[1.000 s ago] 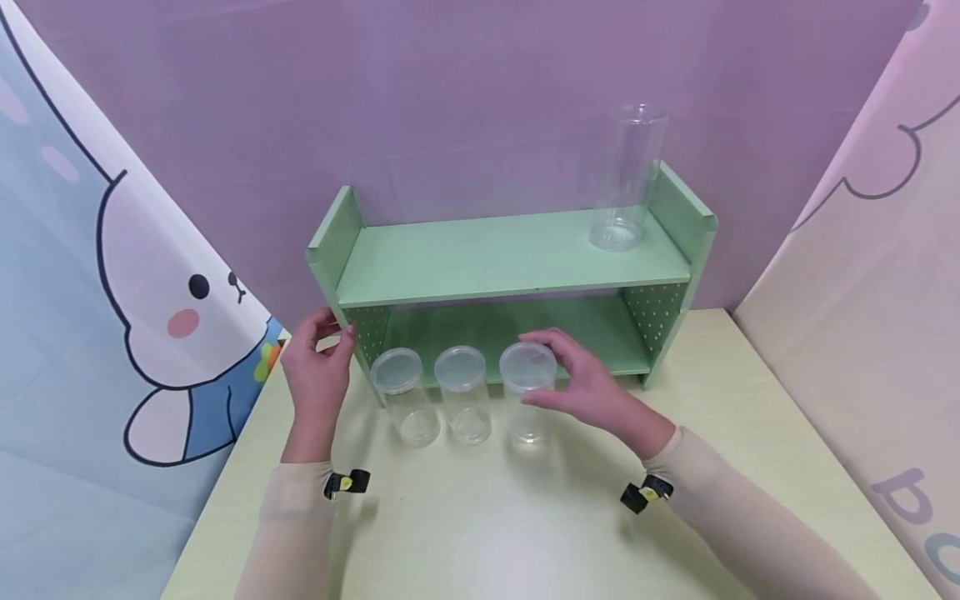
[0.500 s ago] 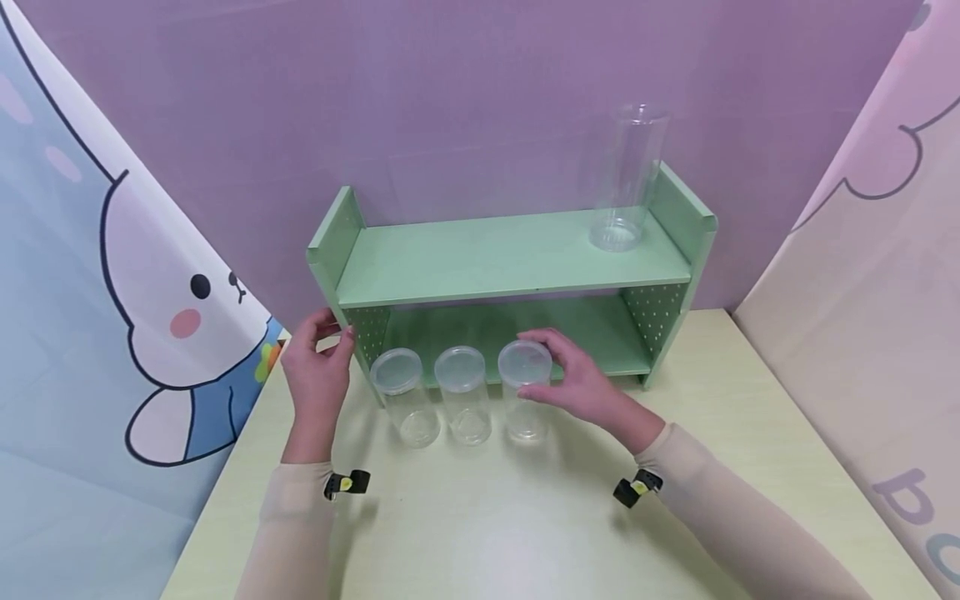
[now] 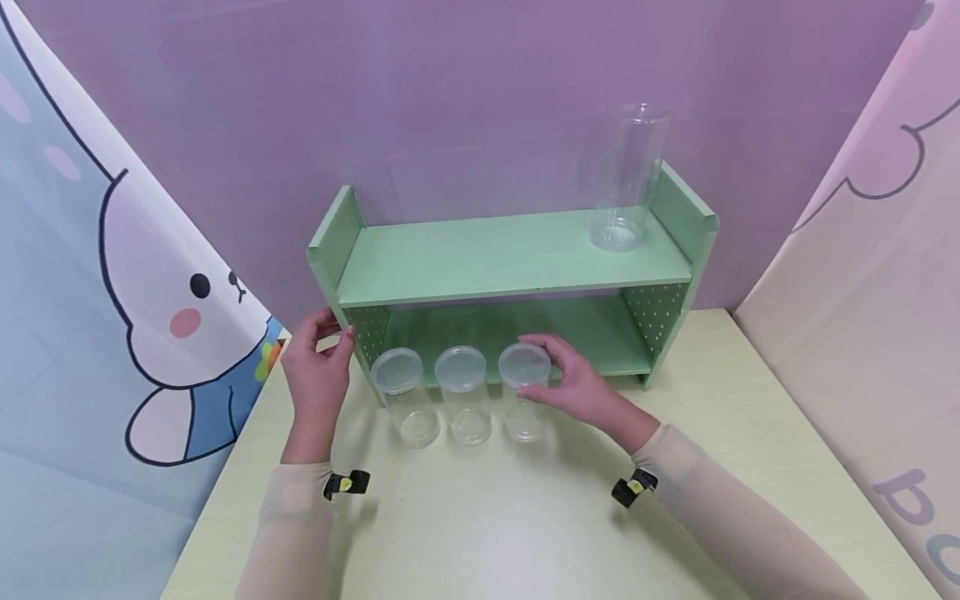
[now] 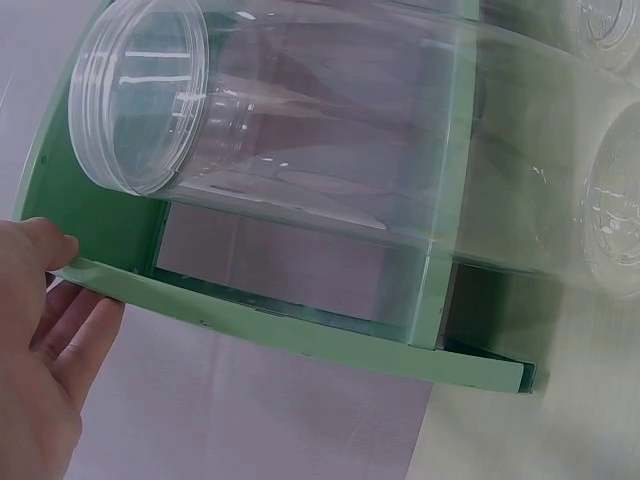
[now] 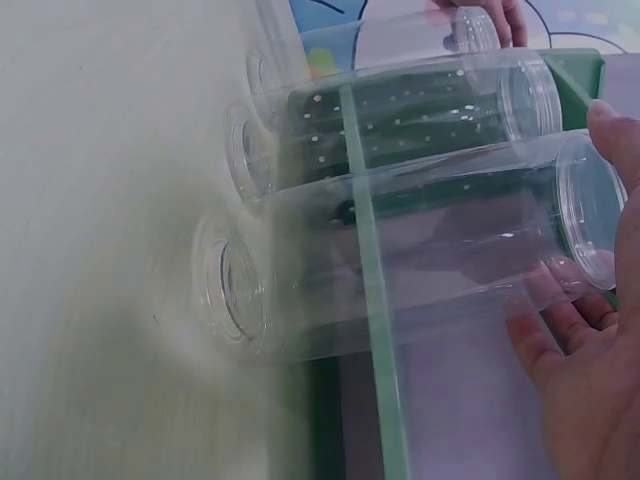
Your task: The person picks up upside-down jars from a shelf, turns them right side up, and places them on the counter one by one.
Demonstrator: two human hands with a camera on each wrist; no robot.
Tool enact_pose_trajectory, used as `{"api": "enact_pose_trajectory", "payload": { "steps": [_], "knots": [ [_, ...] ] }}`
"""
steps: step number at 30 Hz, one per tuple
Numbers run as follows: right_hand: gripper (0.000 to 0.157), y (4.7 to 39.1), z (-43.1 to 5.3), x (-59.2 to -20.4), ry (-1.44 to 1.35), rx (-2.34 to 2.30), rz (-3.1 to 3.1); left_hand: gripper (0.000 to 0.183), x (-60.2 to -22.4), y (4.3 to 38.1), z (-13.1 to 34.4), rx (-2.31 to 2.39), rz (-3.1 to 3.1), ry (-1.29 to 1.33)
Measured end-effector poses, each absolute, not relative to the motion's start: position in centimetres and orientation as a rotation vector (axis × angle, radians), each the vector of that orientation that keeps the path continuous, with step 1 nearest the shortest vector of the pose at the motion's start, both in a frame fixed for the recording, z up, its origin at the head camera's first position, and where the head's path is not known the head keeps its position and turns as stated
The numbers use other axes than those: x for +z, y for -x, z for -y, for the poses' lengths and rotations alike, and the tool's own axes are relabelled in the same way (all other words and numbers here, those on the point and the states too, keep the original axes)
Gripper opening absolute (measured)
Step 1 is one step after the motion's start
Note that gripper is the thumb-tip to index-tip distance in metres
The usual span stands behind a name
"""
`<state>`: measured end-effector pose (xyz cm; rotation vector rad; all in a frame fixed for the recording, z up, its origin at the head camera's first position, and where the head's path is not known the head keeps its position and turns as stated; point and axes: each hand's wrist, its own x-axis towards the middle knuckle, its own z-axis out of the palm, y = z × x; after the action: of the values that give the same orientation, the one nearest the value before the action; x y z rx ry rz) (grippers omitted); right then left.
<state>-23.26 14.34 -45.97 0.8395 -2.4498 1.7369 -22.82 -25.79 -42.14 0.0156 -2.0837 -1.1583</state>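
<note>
Three tall clear plastic jars with lids stand upright in a row in front of a green two-tier shelf (image 3: 487,254). My right hand (image 3: 581,387) holds the rightmost jar (image 3: 524,417) near its top, thumb and fingers on either side of the lid. The right wrist view has that jar (image 5: 420,260) with its base on the table. The middle jar (image 3: 462,400) and the left jar (image 3: 405,404) are untouched. At the shelf's left side panel, my left hand (image 3: 318,379) pinches the edge between thumb and fingers, as the left wrist view also shows.
A tall clear cylinder (image 3: 628,183) stands on the upper tier at the right end. The pale wooden table (image 3: 480,525) lies below. A purple backdrop (image 3: 480,100) rises behind, with a rabbit-printed cloth (image 3: 172,292) at left and a pink printed cloth (image 3: 877,292) at right.
My right hand has moved the rightmost jar slightly left, closer to the middle jar. My left hand has stayed at the shelf's side panel.
</note>
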Motion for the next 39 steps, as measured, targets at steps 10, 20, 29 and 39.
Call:
{"api": "enact_pose_trajectory", "payload": {
  "steps": [10,20,29,39],
  "knots": [
    [0.082,23.5,-14.4,-46.8,-0.826,1.770,2.411,0.031,-41.9,22.8,25.7,-1.152,2.074,-0.002],
    [0.083,23.5,-14.5,-46.8,-0.832,1.775,2.396,0.032,-41.9,23.0,25.6,-1.163,2.071,0.019],
    [0.092,23.3,-14.7,-46.9,-0.828,1.738,2.412,0.031,-42.1,23.2,25.6,-1.155,2.066,0.034],
    [0.054,23.2,-16.7,-44.1,-0.931,1.632,2.022,0.034,-42.3,22.9,25.9,-1.157,2.090,-0.006]
  ]
}}
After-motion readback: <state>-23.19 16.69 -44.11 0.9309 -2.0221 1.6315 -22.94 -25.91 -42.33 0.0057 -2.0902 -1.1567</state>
